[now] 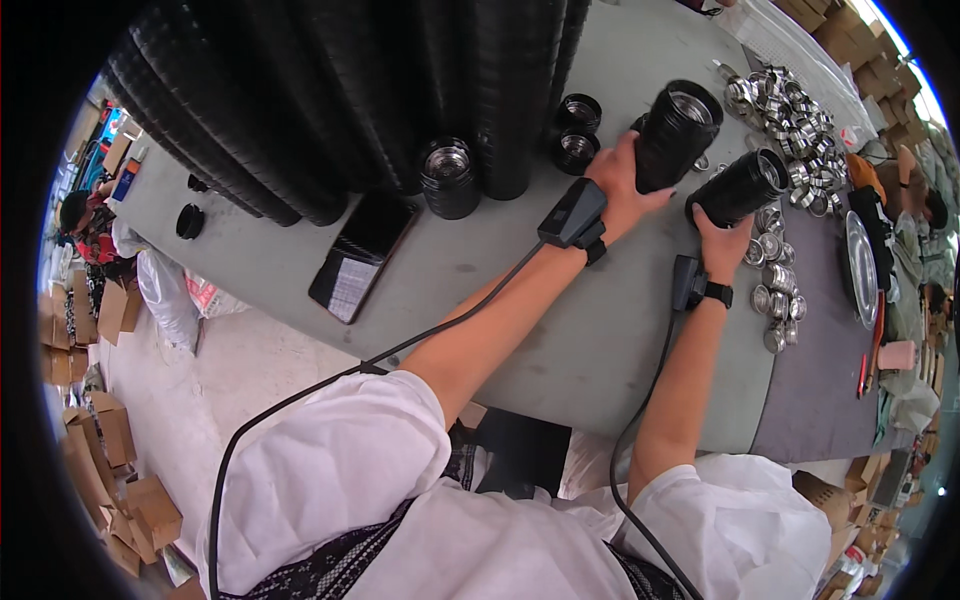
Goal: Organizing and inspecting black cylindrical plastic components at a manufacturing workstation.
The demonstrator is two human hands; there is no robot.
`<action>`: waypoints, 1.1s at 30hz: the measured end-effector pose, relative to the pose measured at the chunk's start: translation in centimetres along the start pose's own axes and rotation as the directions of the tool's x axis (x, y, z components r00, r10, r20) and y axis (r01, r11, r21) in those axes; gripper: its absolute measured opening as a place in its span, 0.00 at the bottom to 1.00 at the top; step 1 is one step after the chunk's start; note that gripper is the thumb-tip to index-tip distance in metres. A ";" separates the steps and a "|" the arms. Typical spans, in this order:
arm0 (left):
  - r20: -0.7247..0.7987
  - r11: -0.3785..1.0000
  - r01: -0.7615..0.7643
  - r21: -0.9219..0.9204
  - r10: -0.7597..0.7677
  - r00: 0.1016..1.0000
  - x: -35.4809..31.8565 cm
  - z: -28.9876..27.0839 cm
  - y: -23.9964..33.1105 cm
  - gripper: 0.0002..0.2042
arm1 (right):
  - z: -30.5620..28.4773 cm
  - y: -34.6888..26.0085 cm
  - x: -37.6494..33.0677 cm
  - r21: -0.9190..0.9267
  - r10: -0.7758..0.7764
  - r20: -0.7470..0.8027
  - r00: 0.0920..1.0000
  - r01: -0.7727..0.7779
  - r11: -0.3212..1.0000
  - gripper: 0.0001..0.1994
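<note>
I noted each hand gripping a black stack: left hand [622, 185] on stack [677, 135], right hand [722, 240] on stack [740, 187], lifted off bench [560, 310]; placement judged next.

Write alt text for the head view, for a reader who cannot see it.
A person at a grey table grips a black cylindrical stack of cups in each hand: the left hand holds the larger stack, the right hand the smaller stack. Small shiny metal cups lie heaped at the right, tall black stacks stand behind, and a phone lies to the left.

Matt black plastic cups [676, 135] (shiny metal insides)
</note>
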State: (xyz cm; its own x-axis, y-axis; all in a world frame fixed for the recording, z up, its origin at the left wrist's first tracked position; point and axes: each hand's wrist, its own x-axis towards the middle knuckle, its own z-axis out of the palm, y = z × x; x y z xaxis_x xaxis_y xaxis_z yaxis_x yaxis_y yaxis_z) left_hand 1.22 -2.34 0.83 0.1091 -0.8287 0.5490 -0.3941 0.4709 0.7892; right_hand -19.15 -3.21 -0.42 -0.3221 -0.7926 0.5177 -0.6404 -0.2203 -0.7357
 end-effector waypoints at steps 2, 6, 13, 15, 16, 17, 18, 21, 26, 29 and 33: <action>-0.115 1.000 0.012 -0.004 -0.012 0.993 0.8 -1.0 0.3 0.38 | 0.0 0.2 0.1 -0.071 0.014 0.031 0.999 -0.012 0.997 0.36; -0.236 0.996 0.035 0.076 -0.016 0.972 2.0 -2.2 0.0 0.38 | 0.0 0.1 0.0 -0.060 0.043 0.051 0.998 -0.040 0.997 0.36; -0.239 0.984 0.165 0.061 -0.146 0.960 1.8 -2.6 -2.0 0.36 | -0.1 0.5 0.0 -0.040 0.038 0.047 0.998 -0.036 0.999 0.35; -0.215 0.992 0.106 0.070 -0.089 0.973 1.8 -2.5 -2.3 0.36 | -0.2 0.6 0.0 -0.049 0.046 0.049 0.998 -0.044 0.998 0.34; -0.216 0.992 0.108 0.072 -0.090 0.972 1.8 -2.3 -2.5 0.36 | -0.2 0.5 0.1 -0.021 0.052 0.059 0.997 -0.051 0.998 0.34; -0.268 0.992 0.079 0.100 -0.050 0.962 1.8 -2.1 -2.6 0.36 | -0.1 0.5 0.0 0.006 0.057 0.069 0.996 -0.058 0.998 0.33; -0.319 0.990 0.051 0.128 -0.008 0.948 1.8 -1.9 -2.7 0.36 | 0.0 0.5 0.0 0.007 0.056 0.071 0.996 -0.057 0.998 0.33; -0.347 0.992 0.086 0.096 -0.048 0.937 1.9 -1.6 -3.0 0.35 | 0.2 0.6 -0.1 -0.012 0.038 0.048 0.998 -0.038 0.999 0.32; -0.314 0.992 0.078 0.102 -0.043 0.948 1.4 -1.3 -3.5 0.36 | 0.4 1.1 -0.1 0.007 0.052 0.032 0.998 -0.052 0.999 0.32; -0.285 0.993 0.097 0.071 -0.073 0.956 0.7 -0.9 -2.8 0.36 | 0.4 0.8 0.0 0.037 0.057 0.040 0.998 -0.059 0.998 0.32; -0.166 0.991 0.124 -0.045 -0.130 0.978 0.1 -0.4 -1.2 0.35 | 0.2 1.8 0.6 0.016 0.037 0.035 0.999 -0.037 0.999 0.33</action>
State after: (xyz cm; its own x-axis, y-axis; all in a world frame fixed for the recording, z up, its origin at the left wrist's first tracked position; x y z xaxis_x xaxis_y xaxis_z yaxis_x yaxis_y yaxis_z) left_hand 2.03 -2.87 0.01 0.3094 -0.8212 0.4795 -0.3364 0.3771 0.8629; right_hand -20.34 -4.13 -1.50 -0.3209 -0.8197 0.4746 -0.6168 -0.1994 -0.7614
